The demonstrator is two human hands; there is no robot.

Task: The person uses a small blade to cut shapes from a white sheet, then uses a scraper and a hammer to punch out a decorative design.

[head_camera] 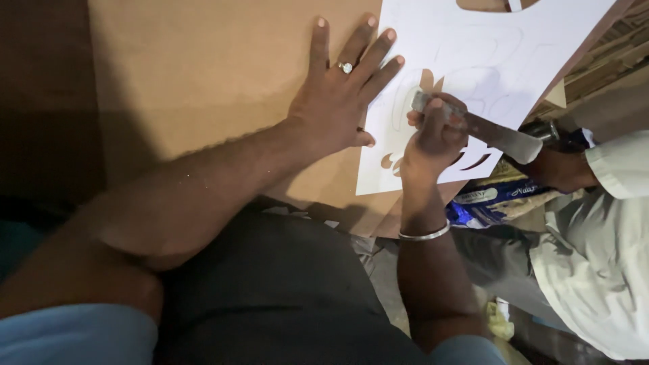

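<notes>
Our left hand (338, 101) lies flat on the board (203, 74), at the paper sheet's (487, 40) left edge. Our right hand (433, 138) is on the sheet, gripping a blade (497, 135). Another person's sleeve (618, 162) is to the right.

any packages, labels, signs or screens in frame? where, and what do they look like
Bag-like package: lower right, under the board's edge by the right hand, beside the other person's sleeve; crumpled, blue with a pale oval label patch and tan parts.
White paper stencil sheet on the brown board: cut-out shapes, no print legible.
No screens or signs.
</notes>
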